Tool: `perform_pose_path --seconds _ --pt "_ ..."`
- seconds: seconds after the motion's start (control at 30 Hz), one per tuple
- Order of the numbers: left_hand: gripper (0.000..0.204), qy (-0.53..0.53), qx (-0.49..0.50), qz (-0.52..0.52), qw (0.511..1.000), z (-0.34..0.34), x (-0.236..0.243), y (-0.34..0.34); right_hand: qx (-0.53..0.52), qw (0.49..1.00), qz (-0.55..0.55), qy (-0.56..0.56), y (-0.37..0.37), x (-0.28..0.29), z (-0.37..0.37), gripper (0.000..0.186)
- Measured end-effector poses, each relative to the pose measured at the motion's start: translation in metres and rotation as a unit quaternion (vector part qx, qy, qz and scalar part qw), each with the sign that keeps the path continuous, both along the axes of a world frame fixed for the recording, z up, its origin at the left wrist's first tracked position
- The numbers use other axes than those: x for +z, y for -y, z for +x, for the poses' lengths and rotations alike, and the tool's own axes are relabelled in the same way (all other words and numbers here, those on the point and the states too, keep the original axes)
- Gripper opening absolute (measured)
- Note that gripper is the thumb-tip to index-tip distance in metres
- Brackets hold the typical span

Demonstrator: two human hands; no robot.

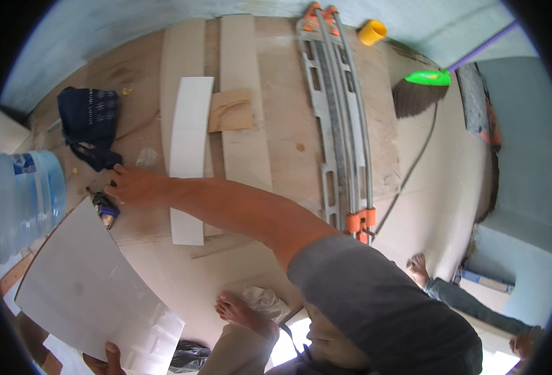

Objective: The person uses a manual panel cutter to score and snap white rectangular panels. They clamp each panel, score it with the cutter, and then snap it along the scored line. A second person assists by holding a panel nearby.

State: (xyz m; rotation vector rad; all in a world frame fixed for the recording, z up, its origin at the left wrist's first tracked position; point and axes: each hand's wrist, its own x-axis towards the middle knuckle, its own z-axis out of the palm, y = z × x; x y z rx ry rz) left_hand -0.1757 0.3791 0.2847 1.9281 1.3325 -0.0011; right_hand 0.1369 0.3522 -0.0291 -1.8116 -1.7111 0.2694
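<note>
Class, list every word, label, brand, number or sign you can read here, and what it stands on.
Dark blue cloth: white lettering, not copied out here.
Large clear bottle: label print too small to read.
Small blue-and-black item beside the right hand: markings too blurred to read.
White panel in the left hand: no print visible.

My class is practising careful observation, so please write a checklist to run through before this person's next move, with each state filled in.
1. Left hand supports the white panel: ok, its thumb lies on the face.
2. Right hand is touching the dark cloth: cannot tell; the fingertips are at its lower end.
3. White strip is unobstructed from above: not ok, the right forearm crosses over it.
4. Near foot is covered: not ok, it is bare.
5. Other person's foot is apart from the metal cutter: ok.
</note>
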Motion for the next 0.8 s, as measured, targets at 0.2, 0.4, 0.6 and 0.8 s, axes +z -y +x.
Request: perform_pose_path --seconds 0.2,0.4,0.6,0.8 --pt "0.079 0.056 -0.021 0.008 0.998 0.014 -0.014 -0.01 -0.03 0.996 0.017 0.078 0.005 -0.028 -0.002 0.038" --pt "0.106 0.045 -0.025 -0.005 0.999 0.014 -0.023 -0.026 -0.103 0.981 0.139 0.087 0.022 -0.024 0.004 0.046" --pt "0.075 0.151 0.018 -0.032 0.988 0.053 -0.021 0.019 -0.112 0.983 0.002 -0.148 0.11 0.041 0.042 0.035" --pt "0.068 0.162 -0.078 -0.143 0.973 0.087 -0.067 -0.006 -0.174 0.938 -0.123 -0.275 0.202 0.079 0.054 0.03"
